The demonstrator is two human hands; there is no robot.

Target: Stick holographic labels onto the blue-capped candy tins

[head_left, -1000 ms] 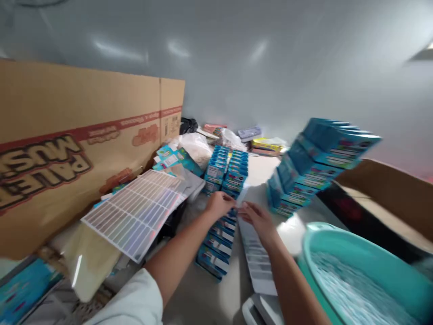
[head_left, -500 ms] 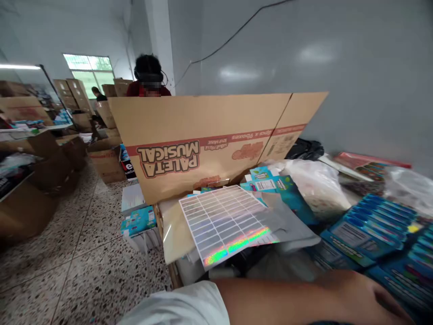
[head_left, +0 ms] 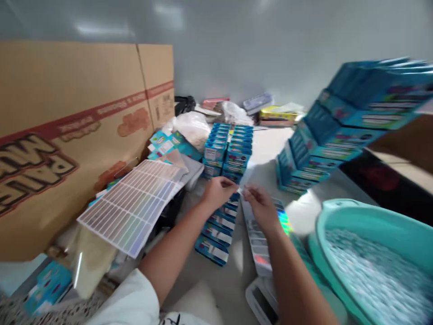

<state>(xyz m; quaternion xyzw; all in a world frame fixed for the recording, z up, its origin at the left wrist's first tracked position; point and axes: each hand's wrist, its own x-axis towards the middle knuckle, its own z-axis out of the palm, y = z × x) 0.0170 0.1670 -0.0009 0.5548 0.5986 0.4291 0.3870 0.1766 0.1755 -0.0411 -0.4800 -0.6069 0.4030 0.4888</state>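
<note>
My left hand [head_left: 219,193] and my right hand [head_left: 262,206] meet at the middle, fingertips pinched on a small white sticker [head_left: 240,190], blurred in view. Below my left hand, a row of blue printed boxes [head_left: 215,234] with pale strips on top runs toward me. Under my right forearm lies a sheet of shiny stickers [head_left: 259,246], partly covered. Farther back stand two columns of blue boxes [head_left: 238,151]. To the left, a large silvery sticker sheet [head_left: 133,201] rests on piled bags and packaging.
At right, a turquoise basin [head_left: 358,205] holds many small wrapped pieces. A tall leaning stack of blue boxes [head_left: 341,131] stands behind it. A big cardboard carton [head_left: 84,76] borders the left side. Plastic bags [head_left: 192,128] lie near the wall.
My view has swung right, from the carton and a person behind it to the table. Both hands are now together at the middle; before, only one arm showed, reaching right.
</note>
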